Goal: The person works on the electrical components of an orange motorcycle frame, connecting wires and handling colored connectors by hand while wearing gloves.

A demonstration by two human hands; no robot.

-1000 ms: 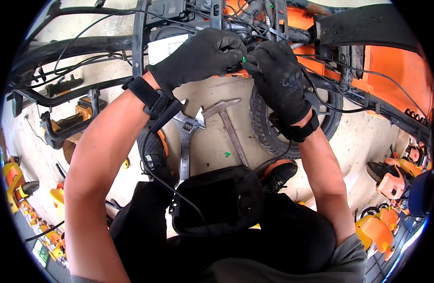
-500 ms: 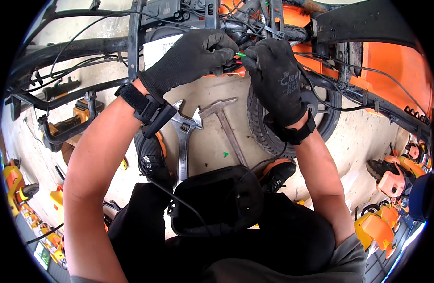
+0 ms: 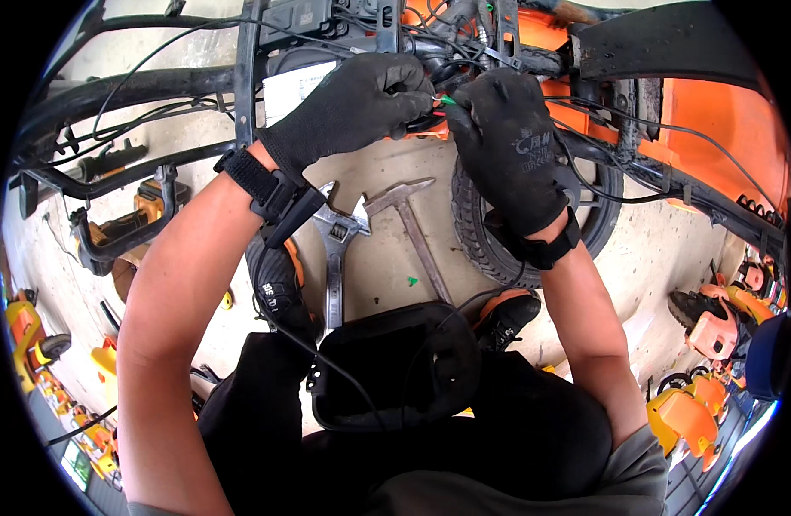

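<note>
My left hand (image 3: pixel 352 105), in a black knit work glove, is closed in a pinch at the vehicle frame. A thin pale wire end shows at its fingertips. Close beside it, my right hand (image 3: pixel 512 142), gloved alike, pinches a small green wire connector (image 3: pixel 448 101). The wire end and the connector meet in the narrow gap between the hands; whether they are joined is too small to tell. A red wire (image 3: pixel 438 113) shows just below. My fingers hide most of the wiring there.
An adjustable wrench (image 3: pixel 336 249) and a hammer (image 3: pixel 413 232) lie on the floor beneath my hands, near a tyre (image 3: pixel 477 232). A black plastic tray (image 3: pixel 395 417) sits between my legs. Black frame tubes (image 3: pixel 155 83) and loose cables cross ahead. A yellow-black power tool (image 3: pixel 142 219) stands at left.
My right hand has turned slightly and shifted a little right, showing more of the glove's back. The green connector has moved slightly right, and more of the pale wire end shows.
</note>
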